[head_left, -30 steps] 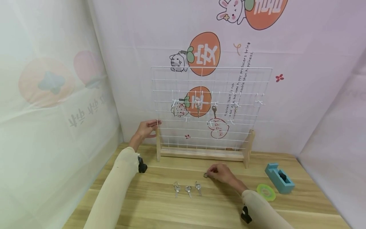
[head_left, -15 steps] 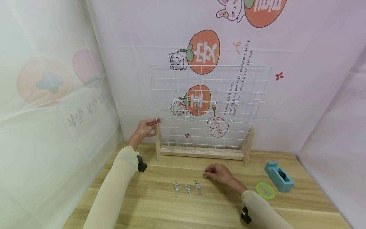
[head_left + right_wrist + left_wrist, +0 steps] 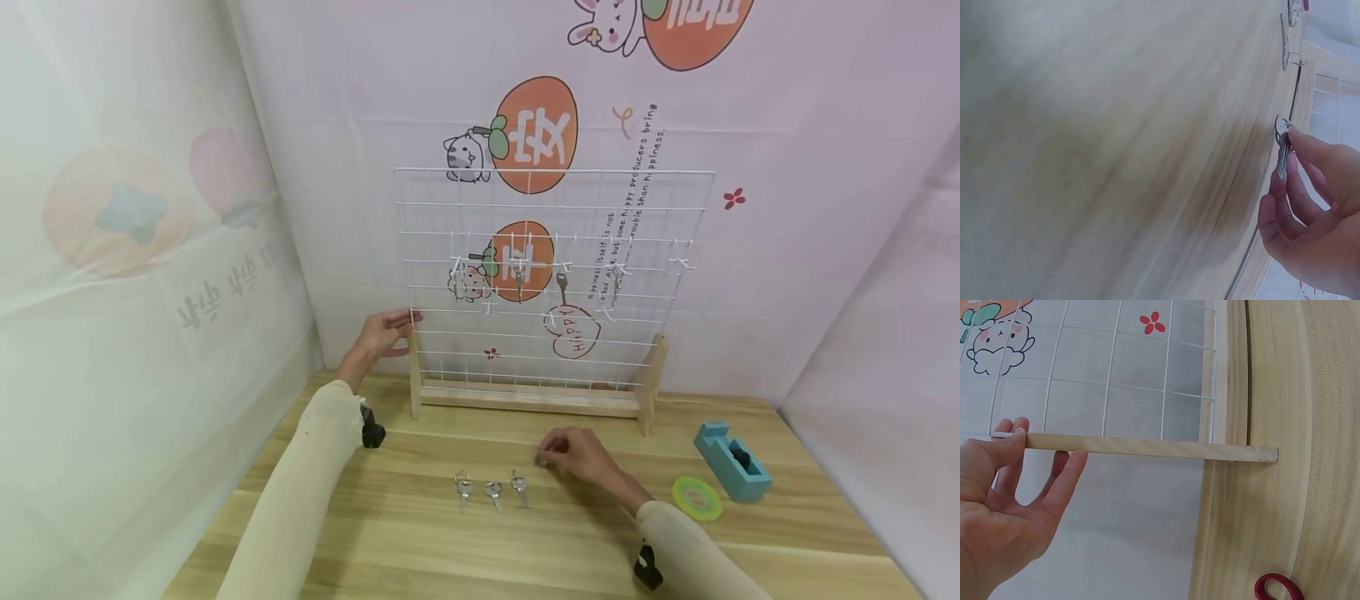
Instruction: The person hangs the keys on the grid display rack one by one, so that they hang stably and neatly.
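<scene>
Three keys (image 3: pixel 491 492) lie in a row on the table (image 3: pixel 420 542) in the head view, just left of the right hand (image 3: pixel 579 457), which pinches a fourth key (image 3: pixel 538 457) by its ring a little above the wood. A second ago that key lay flat under the fingertips; now it is lifted clear, while the hand itself has barely shifted. The left hand (image 3: pixel 384 335) stays at the left edge of the wire rack (image 3: pixel 551 250), where it was before. Four more keys hang on the rack's hooks. A blue tape dispenser (image 3: pixel 731 463) and a green tape roll (image 3: pixel 697 499) sit at the right, unmoved.

From the left wrist, the left hand (image 3: pixel 1004 512) has its fingers (image 3: pixel 1063 481) straight and spread, with the thumb resting against the rack's wooden post (image 3: pixel 1147 447).

From the right wrist, the right hand (image 3: pixel 1316 219) grips the key (image 3: pixel 1282 147) between thumb and forefinger, with its blade pointing down off the table (image 3: pixel 1116 156), and two of the loose keys (image 3: pixel 1286 47) beyond.
</scene>
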The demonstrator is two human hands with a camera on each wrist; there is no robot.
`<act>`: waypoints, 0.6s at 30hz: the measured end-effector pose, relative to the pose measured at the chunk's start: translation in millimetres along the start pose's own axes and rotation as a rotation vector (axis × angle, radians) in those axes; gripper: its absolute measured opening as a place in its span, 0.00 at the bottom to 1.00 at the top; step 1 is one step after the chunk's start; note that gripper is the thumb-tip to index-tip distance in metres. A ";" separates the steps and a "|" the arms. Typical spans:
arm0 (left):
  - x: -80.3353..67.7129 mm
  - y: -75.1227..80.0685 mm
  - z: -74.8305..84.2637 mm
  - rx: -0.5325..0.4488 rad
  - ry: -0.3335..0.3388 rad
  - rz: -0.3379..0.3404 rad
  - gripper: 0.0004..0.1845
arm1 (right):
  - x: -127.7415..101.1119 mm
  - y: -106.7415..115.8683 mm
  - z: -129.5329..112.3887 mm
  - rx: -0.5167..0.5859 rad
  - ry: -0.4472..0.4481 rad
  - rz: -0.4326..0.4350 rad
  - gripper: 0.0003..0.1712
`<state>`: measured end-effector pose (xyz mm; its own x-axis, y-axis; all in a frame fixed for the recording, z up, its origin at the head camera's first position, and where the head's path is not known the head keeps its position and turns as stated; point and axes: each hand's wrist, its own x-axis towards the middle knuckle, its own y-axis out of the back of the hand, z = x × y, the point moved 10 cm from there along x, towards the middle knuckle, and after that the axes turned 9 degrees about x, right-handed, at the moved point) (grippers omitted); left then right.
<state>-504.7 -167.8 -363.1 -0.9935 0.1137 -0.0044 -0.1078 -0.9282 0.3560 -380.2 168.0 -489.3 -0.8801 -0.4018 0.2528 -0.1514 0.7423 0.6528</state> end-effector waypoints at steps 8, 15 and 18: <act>-1.2 0.3 -0.9 -0.004 0.001 0.000 0.21 | 0.0 17.7 -7.7 0.018 -0.002 0.042 0.03; -3.5 -0.1 1.0 -0.015 -0.009 -0.010 0.21 | 3.6 39.3 -18.1 -0.005 0.045 0.074 0.03; -3.9 -0.2 0.9 -0.023 -0.011 -0.009 0.21 | 4.6 51.3 -24.4 -0.027 0.072 0.085 0.03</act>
<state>-500.7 -167.7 -362.3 -0.9921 0.1253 0.0025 -0.1173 -0.9352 0.3342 -381.1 191.1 -437.2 -0.8546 -0.3762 0.3580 -0.0648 0.7612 0.6452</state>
